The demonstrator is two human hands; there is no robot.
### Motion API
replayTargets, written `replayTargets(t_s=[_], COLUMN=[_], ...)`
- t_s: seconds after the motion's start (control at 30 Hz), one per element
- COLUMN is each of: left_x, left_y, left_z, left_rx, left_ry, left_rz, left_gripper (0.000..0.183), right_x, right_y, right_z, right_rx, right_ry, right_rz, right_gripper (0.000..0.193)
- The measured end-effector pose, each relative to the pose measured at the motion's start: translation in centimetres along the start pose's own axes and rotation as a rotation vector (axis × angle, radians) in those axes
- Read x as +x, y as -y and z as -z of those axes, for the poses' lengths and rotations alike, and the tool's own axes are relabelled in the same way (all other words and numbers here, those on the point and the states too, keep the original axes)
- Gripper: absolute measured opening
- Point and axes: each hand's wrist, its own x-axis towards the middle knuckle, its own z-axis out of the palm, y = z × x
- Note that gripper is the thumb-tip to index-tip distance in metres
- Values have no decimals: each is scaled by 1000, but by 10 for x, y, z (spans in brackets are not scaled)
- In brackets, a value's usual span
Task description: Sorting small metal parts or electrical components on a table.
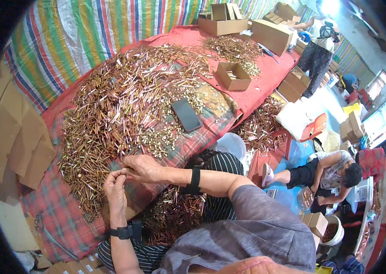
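- Where your two hands meet, at the near side of the heap of slim copper-coloured tubes [111, 107], the fingertips of both come together just above its lower edge.
- Your left hand [116, 188] is raised with its fingers bent and drawn in narrowly toward the thumb; whether a tube is pinched there is too small to tell.
- Your right hand [145, 169] reaches across from the right, its back upward, fingers curled down over the left fingertips; what it grips, if anything, is hidden, so you cannot tell.
- The heap spreads ahead of your hands and to their left, its tubes lying at all angles.
- Just beyond your right hand, small pale-gold pieces [161, 139] lie scattered on a plaid cloth [72, 233].
- Past these a dark phone [186, 115] lies flat, near the heap's right side.
- Farther off, an open cardboard box [232, 82] sits on red cloth [266, 64].
- Below your right forearm, more reddish tubes [174, 219] lie in a lower pile.
- Well to your right, a seated co-worker [332, 171] bends over a clear container [305, 199].
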Motion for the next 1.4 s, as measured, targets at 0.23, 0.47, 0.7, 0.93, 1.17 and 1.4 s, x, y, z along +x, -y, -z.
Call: replayTargets(t_s=[0.23, 0.47, 0.7, 0.93, 1.17, 1.4], left_x=[-2, 6, 16, 13, 21, 19], left_y=[6, -6, 24, 26, 38, 36], left_z=[11, 45, 84, 71, 72, 63], left_rx=[28, 850, 1584, 1721, 1607, 1592], left_ry=[56, 302, -14, 87, 188, 145], left_rz=[-14, -110, -266, -550, -540, -604], left_gripper=[13, 21, 26, 23, 22, 19], right_x=[-1, 15, 20, 17, 15, 15], right_y=[-5, -46, -50, -61, -71, -65], right_z=[-8, 3, 33, 1, -39, -38], right_rx=[28, -222, -184, -218, -540, -678], right_ry=[43, 344, 128, 209, 208, 225], right_rz=[-130, -441, -421, -287, 109, 169], right_gripper=[43, 42, 47, 32, 22, 22])
